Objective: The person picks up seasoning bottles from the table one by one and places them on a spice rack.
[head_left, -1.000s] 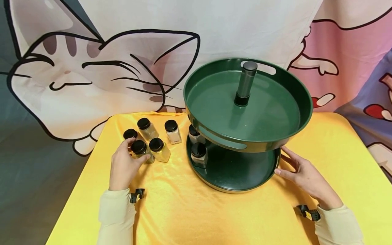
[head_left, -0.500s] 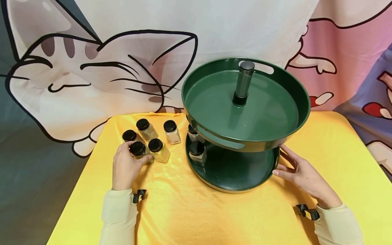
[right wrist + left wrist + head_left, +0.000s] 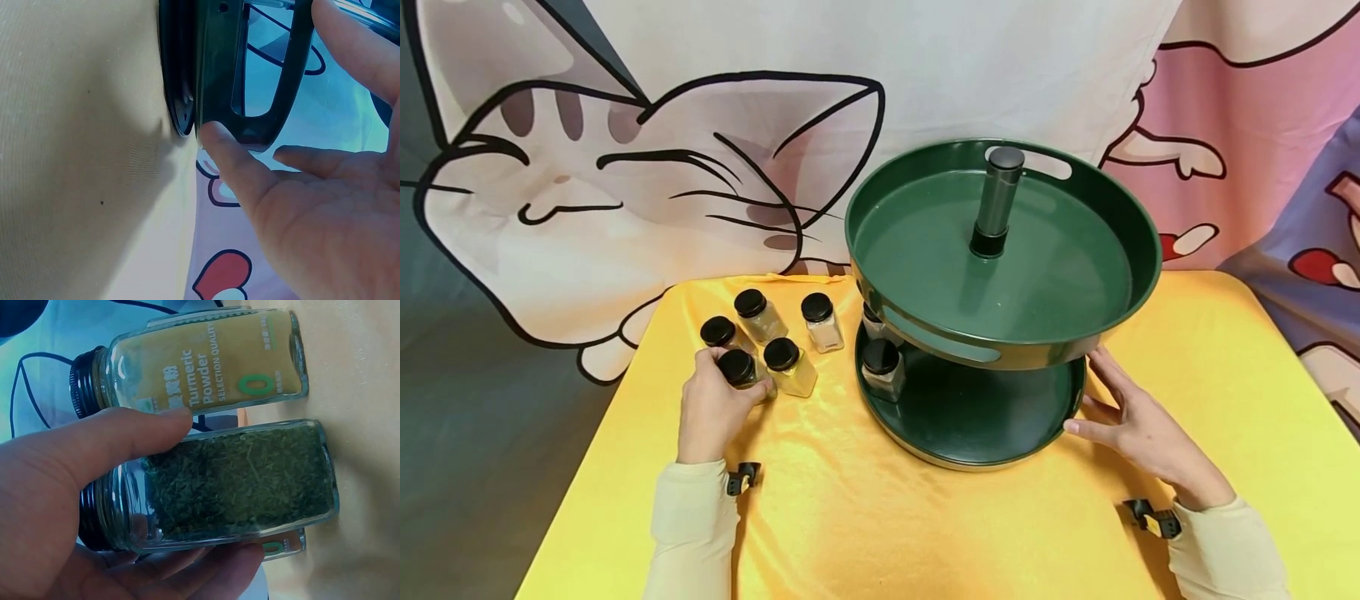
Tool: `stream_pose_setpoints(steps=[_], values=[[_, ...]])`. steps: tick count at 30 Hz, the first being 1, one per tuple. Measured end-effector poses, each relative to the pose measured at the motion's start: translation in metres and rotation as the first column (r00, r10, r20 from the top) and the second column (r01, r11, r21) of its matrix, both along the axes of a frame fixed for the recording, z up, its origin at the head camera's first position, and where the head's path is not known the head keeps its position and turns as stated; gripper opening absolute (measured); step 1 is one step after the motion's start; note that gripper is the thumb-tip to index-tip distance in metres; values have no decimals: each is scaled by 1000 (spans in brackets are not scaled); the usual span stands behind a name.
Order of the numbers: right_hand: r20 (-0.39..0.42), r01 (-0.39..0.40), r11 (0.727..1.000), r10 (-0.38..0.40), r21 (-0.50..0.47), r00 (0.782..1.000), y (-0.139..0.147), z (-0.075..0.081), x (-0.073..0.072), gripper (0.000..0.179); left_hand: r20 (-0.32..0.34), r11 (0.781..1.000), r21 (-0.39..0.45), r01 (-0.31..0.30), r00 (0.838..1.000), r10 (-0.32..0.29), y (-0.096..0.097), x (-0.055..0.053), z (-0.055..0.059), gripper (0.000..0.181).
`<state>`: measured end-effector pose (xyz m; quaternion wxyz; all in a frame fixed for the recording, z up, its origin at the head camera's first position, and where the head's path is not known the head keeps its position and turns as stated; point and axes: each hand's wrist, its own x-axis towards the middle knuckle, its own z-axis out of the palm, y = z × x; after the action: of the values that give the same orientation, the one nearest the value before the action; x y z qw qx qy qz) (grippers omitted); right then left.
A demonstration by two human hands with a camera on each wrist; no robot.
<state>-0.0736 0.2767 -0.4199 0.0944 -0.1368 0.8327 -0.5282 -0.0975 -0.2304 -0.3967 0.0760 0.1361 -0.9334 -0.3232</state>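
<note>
My left hand [image 3: 709,421] grips a square glass jar of dried green herbs [image 3: 250,478] with a black lid, thumb on one side and fingers on the other. Right beside it stands a turmeric powder jar [image 3: 206,369]. A two-tier round green tray stands at the right; its lower tier [image 3: 985,429] bears two black-lidded jars at the left edge, one [image 3: 883,371] in front of another [image 3: 878,327]. My right hand [image 3: 1150,433] touches that tier's right side, thumb on the outer wall near a handle cutout [image 3: 259,75], fingers stretched out.
The upper tier [image 3: 925,233] with its centre post [image 3: 997,204] overhangs the back of the lower one. Three more spice jars stand behind the herb jar, one of them [image 3: 822,323] nearer the tray. A patterned cloth [image 3: 737,167] hangs behind the yellow table [image 3: 880,533].
My left fingers have drawn in around the herb jar. The lower tier has turned slightly, its jars moving a little away from me, while my right thumb has shifted a little toward me.
</note>
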Motion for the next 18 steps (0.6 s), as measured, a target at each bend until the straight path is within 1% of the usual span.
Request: stream_pose_setpoints(steps=[10, 18], values=[[-17, -20, 1000, 20, 17, 1000, -1, 0, -1, 108, 12, 1000, 2, -12, 1000, 12, 1, 1, -1, 73], [-22, -40, 996, 42, 75, 999, -3, 1, 0, 106, -39, 999, -25, -42, 998, 41, 0, 2, 2, 67]])
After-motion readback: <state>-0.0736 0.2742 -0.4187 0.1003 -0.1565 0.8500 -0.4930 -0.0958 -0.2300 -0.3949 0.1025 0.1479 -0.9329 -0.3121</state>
